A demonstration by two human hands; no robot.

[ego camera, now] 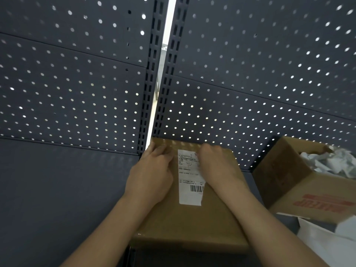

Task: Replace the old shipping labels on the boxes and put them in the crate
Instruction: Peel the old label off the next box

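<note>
Your left hand (152, 176) grips the box (188, 222); your right hand (217, 166), grip hidden, works the label (189, 178): peel low, slowly.

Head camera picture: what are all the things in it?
Closed box: one, brown, centre, under both hands.
Label: one, white, stuck on the closed box's top.
Open box: one, brown with red print, right.
Crumpled paper: several pieces, white, inside the open box.
Sheet: one, white, lower right corner.
Pegboard walls: two, dark grey, behind.
Left hand: one, on the closed box, left of the label.
Right hand: one, at the label's right edge.
</note>
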